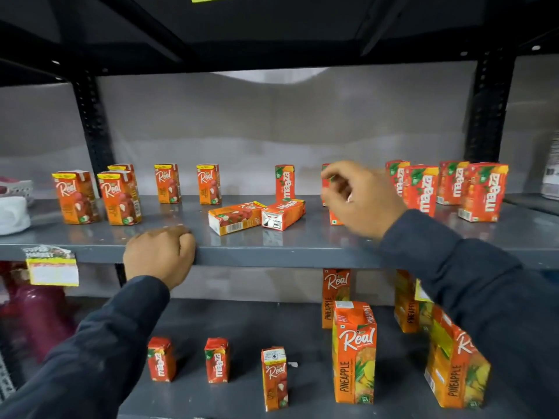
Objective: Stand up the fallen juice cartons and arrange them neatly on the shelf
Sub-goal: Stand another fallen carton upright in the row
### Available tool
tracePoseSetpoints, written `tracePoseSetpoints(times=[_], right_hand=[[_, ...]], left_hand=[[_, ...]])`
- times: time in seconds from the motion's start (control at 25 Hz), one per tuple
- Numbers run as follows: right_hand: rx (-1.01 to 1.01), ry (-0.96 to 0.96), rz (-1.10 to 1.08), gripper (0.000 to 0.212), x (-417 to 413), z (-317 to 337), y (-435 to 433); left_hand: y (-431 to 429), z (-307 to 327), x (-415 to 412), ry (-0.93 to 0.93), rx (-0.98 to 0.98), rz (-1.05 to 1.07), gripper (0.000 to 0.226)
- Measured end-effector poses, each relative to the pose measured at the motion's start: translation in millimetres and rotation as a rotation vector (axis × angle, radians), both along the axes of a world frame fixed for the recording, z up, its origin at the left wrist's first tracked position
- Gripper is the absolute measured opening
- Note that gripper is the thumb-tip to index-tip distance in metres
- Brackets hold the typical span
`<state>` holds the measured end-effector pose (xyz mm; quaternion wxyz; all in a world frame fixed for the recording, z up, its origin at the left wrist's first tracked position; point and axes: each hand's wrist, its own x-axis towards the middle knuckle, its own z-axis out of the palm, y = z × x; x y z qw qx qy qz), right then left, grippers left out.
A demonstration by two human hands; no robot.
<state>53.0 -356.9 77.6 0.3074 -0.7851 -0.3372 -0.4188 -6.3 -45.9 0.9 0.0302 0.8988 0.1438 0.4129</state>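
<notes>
Two small cartons lie fallen mid-shelf on the grey upper shelf (181,237): an orange Real carton (234,217) and, touching its right end, a red Maaza carton (282,213). Several Real cartons (119,198) stand upright to the left, and Maaza cartons (481,192) stand at the right. My right hand (361,199) is curled around the top of an upright Maaza carton (326,178), which it mostly hides. A second carton's lower corner (335,219) shows under my palm. My left hand (160,252) grips the shelf's front edge, fingers folded over it.
One Maaza carton (284,182) stands alone behind the fallen pair. The lower shelf (242,328) carries small Maaza and Real cartons (216,359) and tall Real pineapple cartons (354,352). A yellow price tag (53,269) hangs from the shelf edge. Black uprights frame the bay.
</notes>
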Motion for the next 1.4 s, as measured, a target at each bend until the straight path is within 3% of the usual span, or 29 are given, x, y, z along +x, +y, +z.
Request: tracePoseSetpoints(times=[0.16,0.44,0.72,1.16,1.28,1.4], right_hand=[[-0.127,0.563,-0.163,0.052,6,-4,59],[-0.129,0.832,-0.37,0.053,32,2,91],[-0.125,0.924,-0.337,0.045,43,3,115],[0.0,0.994,-0.209,0.056,42,15,123],[0.029,1.05,-0.158,0.045,40,14,124],[0.184,1.119,-0.035,0.032,44,7,121]], left_hand=[[8,-1,5,-0.01,0.045,-0.013,0.045],[24,10,7,0.109,0.039,-0.074,0.043],[25,-2,7,-0.078,0.045,-0.14,0.042],[24,-7,9,-0.145,0.046,-0.123,0.04],[24,-8,9,-0.152,0.048,-0.123,0.041],[25,-8,9,-0.146,0.047,-0.125,0.041]])
